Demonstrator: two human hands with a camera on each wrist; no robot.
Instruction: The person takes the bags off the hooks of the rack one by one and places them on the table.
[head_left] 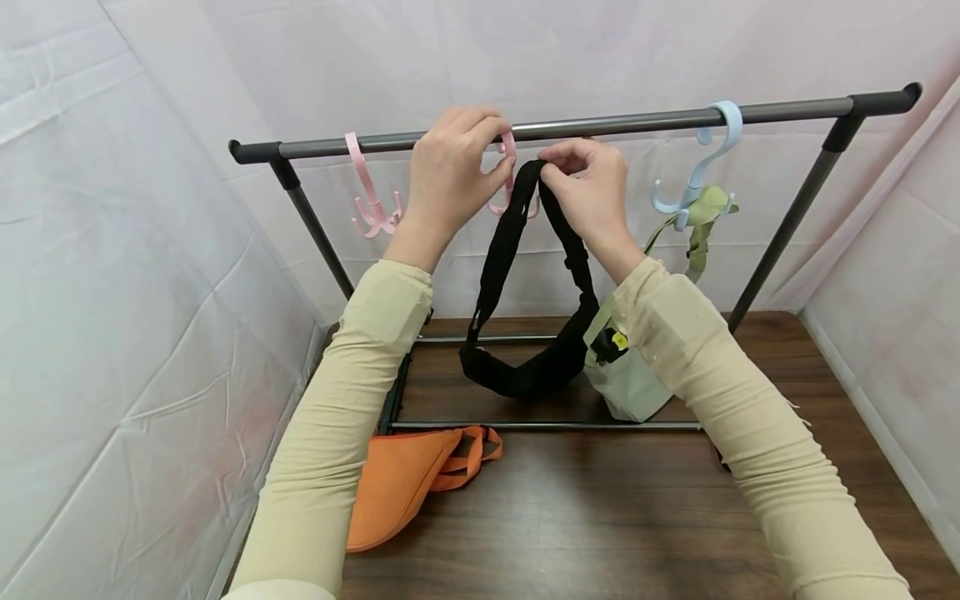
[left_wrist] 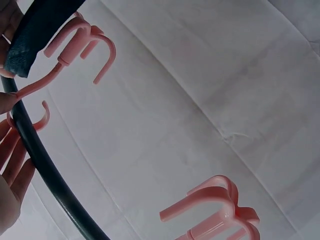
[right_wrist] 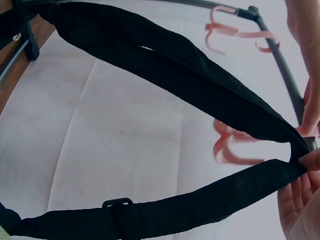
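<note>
My left hand is up at the rail and pinches the stem of a pink multi-hook hanger, whose prongs point down behind the black strap. Close beside it, my right hand pinches the top of the strap of a black sling bag. The strap makes a tall loop, and the bag body sags at its bottom. In the right wrist view a slider buckle shows on the lower run of strap. The strap's top is level with the pink hanger, just under the rail.
The metal rail spans the rack. A second pink hanger hangs left; a blue hanger at right carries a pale green bag, partly behind my right arm. An orange waist bag lies on the wooden table.
</note>
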